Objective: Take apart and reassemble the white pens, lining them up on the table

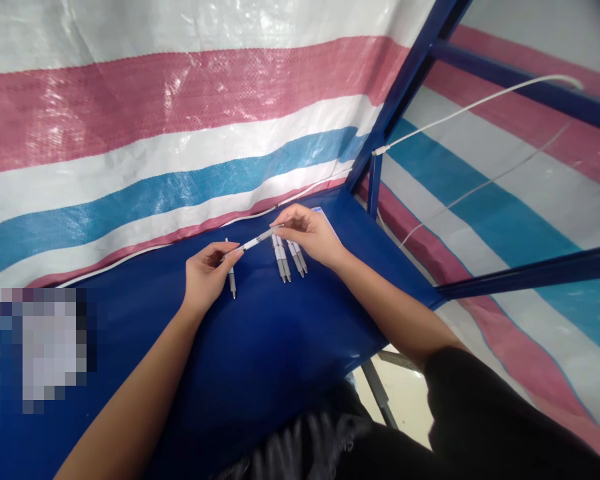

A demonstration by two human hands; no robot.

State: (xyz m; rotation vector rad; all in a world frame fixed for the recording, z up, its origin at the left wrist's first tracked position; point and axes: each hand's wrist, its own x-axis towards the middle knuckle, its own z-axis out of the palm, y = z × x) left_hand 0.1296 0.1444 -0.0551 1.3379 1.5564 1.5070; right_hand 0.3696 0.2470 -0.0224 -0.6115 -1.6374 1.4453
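Between my two hands a white and grey pen (254, 242) is held slantwise above the blue table. My left hand (211, 270) pinches its lower left end between thumb and fingers. The grey upper right end is pinched by my right hand (311, 233). Under my left hand lies a single similar pen (232, 283), partly hidden by the fingers. Several more white and grey pens (282, 261) lie side by side below my right hand, which covers their far ends.
The blue tabletop (270, 360) meets a striped plastic sheet (180, 120) at the back. A white cable (130, 257) runs along that edge. Blue metal frame bars (375, 180) rise at the right corner. A pale flat item (325, 219) lies behind my right hand. A blurred-out patch (50, 347) is at left.
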